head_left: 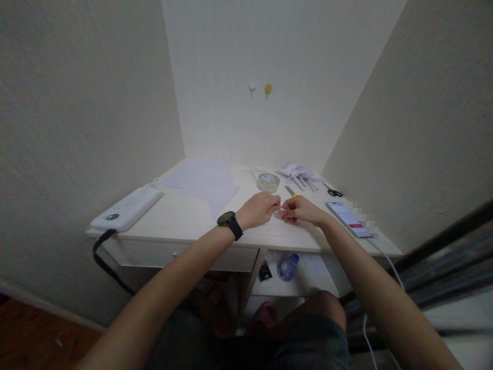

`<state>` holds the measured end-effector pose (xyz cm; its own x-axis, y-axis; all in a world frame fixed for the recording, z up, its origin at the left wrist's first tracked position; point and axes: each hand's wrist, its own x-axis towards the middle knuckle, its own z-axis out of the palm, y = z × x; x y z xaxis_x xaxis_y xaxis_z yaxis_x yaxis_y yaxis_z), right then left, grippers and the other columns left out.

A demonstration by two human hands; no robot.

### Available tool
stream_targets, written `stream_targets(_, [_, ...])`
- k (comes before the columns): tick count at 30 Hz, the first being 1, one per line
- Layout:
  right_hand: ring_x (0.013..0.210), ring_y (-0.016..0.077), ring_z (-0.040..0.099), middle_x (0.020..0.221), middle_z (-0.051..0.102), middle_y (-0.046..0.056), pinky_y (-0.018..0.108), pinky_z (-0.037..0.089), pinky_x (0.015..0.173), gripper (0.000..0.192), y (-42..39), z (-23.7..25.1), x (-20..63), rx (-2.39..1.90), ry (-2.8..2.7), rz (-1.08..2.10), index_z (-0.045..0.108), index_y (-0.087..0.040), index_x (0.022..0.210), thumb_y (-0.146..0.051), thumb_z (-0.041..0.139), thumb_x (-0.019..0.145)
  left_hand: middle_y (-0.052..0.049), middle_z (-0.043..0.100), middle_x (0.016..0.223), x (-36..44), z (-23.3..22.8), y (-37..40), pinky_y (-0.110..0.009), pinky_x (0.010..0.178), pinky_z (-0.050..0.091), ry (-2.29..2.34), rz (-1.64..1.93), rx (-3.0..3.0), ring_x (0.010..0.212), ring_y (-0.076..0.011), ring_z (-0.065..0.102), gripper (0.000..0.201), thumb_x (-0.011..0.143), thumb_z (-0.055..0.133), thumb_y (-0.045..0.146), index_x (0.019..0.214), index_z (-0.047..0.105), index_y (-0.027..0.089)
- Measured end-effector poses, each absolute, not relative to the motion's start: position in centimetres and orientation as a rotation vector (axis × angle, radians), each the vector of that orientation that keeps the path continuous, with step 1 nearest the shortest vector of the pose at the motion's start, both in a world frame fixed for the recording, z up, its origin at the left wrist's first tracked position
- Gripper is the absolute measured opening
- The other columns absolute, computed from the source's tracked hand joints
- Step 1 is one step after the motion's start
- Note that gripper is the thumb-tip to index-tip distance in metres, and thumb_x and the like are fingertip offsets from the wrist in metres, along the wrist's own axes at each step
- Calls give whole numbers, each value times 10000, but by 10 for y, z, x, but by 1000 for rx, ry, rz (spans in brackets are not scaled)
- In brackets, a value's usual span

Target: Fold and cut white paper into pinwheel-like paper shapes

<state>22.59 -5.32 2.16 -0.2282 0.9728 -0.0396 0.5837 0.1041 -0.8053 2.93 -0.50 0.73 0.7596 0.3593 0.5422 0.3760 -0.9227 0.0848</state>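
— Paper scrap (281,209), small and white, sits between the two hands, just above the desk (185,221) near its front edge.

— Who holds it?

— Both. The left hand (259,209), a black watch (230,222) on its wrist, pinches one end with fingers curled; the right hand (302,209) pinches the other, fingertips meeting the left's.

— And around them?

— Just behind lie a tape roll (268,182) and a yellow-handled cutter (290,191). Farther back, folded paper pieces (300,174) and scissors (333,191). A phone (349,218) lies to the right, white sheets (206,182) and a white device (127,208) to the left.
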Motion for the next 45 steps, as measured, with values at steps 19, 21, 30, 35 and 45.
stream_targets(19, [791,244,694,912,779,84,338,505,738,277,-51,1,229,-1564,-1822,207,790,-197,980,-296,723,731,-35,712,838,26,10,4,-278,704,437,-956,-1143,-3005,786,-177,631,144,924,513,209,889,650,180])
stream_targets(21, [760,251,691,864,775,100,338,507,703,283,-50,-4,233,-1553,-1676,277,788,-163,954,-315,708,729,-31,714,829,24,10,6,-277,692,434,-979,-1168,-2996,773,-176,634,146,924,520,230,897,657,186])
stream_targets(30, [660,232,673,758,745,112,345,538,664,419,-54,-16,225,-1347,-1341,518,774,-128,916,-444,752,640,-37,751,959,19,10,8,-291,798,453,-853,-976,-2958,894,-191,677,250,963,466,214,1018,710,217])
stream_targets(35, [632,230,667,693,735,106,344,533,650,424,-56,-17,222,-1344,-1323,514,777,-124,872,-474,766,632,-71,755,1028,24,6,9,-330,874,458,-745,-982,-2914,970,-215,680,284,974,512,349,1088,724,199])
stream_targets(45, [650,239,686,706,749,107,337,529,635,413,-58,-18,222,-1389,-1360,397,789,-144,872,-501,710,681,-98,767,984,25,4,10,-301,790,486,-777,-985,-3004,912,-215,700,257,957,534,273,1009,764,171])
